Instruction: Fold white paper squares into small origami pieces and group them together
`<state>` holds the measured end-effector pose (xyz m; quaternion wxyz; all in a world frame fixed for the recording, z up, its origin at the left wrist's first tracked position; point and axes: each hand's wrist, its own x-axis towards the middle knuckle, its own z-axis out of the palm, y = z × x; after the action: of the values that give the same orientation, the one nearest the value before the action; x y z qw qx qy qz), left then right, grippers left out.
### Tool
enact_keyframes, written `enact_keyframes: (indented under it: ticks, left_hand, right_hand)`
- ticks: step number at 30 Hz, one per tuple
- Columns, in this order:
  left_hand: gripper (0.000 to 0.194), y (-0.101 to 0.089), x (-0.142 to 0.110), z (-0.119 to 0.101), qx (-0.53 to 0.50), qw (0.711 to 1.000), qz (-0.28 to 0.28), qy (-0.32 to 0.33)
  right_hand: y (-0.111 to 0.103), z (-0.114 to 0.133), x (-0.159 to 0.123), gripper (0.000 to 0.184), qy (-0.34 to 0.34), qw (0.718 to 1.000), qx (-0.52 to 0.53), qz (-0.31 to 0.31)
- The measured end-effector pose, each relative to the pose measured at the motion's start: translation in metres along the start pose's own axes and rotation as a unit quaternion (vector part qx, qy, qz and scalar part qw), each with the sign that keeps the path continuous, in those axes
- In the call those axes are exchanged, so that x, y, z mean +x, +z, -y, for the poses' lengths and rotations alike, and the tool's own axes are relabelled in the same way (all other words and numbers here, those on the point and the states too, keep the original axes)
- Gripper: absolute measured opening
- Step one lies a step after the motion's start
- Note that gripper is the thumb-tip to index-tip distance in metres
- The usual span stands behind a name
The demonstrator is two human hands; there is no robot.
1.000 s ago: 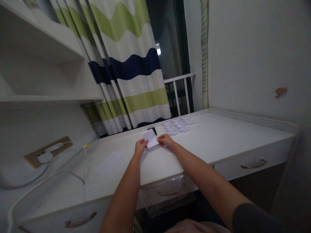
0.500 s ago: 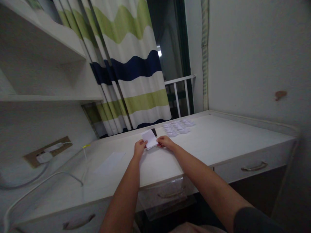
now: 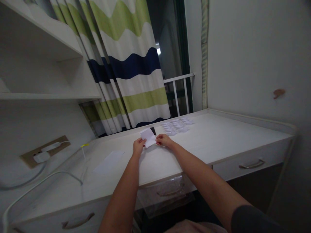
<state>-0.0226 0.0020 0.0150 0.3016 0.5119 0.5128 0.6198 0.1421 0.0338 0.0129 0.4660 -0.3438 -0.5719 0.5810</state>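
A small white sheet of paper [image 3: 148, 137] is held up above the desk between my hands. My left hand [image 3: 139, 145] pinches its lower left side, thumb in front. At its right edge is my right hand [image 3: 164, 140], fingers closed by the paper's lower right corner; the exact grip there is too small to make out. Behind the paper lies a dark flat object [image 3: 153, 130], partly hidden. Several folded white paper pieces [image 3: 177, 125] lie in rows just beyond my right hand. Further left, white paper [image 3: 109, 161] rests flat on the desk.
The white desk [image 3: 233, 136] has drawers with metal handles along its front. A clear plastic bag [image 3: 167, 197] hangs at the middle drawer. White cables [image 3: 55, 174] run along the left, near a wall socket [image 3: 43, 152]. A striped curtain [image 3: 136, 84] hangs behind.
The paper has turned slightly in my hands, and its lower edge looks less layered. Both hands stay nearly in place; the whole view has shifted a little.
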Motion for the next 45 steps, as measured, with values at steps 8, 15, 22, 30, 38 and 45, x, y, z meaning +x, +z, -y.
enact_keyframes:
  ticks: [8,15,22,30,38,45]
  left_hand:
    - [0.024,0.001,0.0,0.0,0.005,0.999,0.011,-0.041]
    - [0.028,0.0,-0.001,0.0,0.027,0.999,0.036,-0.025]
    - [0.025,0.002,-0.004,0.001,0.054,0.995,0.082,-0.028]
    - [0.022,0.004,-0.006,-0.002,0.056,0.994,0.094,-0.025]
    - [0.022,0.005,-0.009,-0.005,0.054,0.992,0.112,-0.023]
    - [0.024,0.005,-0.011,-0.004,0.054,0.988,0.144,-0.033]
  right_hand:
    - [-0.002,-0.001,-0.001,0.005,-0.028,0.999,-0.029,-0.025]
    - [-0.002,0.001,-0.001,0.005,0.0,0.998,-0.048,-0.048]
    - [-0.007,0.002,0.004,0.003,-0.072,0.996,-0.023,-0.057]
    - [-0.007,-0.003,0.011,0.007,-0.082,0.994,-0.039,-0.068]
    - [-0.006,-0.002,0.009,0.006,-0.083,0.992,-0.025,-0.088]
    - [-0.007,0.002,0.006,0.01,-0.077,0.994,0.021,-0.07]
